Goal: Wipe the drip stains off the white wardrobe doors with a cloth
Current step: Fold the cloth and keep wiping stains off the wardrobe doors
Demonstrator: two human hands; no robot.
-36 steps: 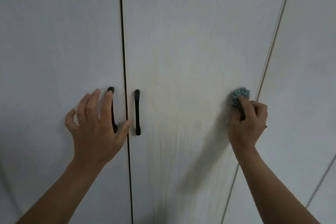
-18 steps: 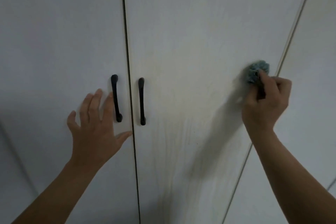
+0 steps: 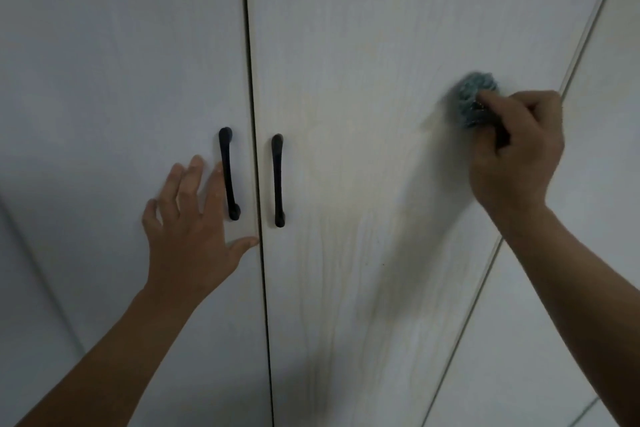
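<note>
Right grip point(image 3: 516, 149) around cloth point(image 3: 470, 97)

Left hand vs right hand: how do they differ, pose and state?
The left hand is open, fingers spread on the left door; the right hand curls round the blue cloth. The left hand sits lower, beside a black handle; the right hand is higher, on the right door. Both are bare and reach the wardrobe.
</note>
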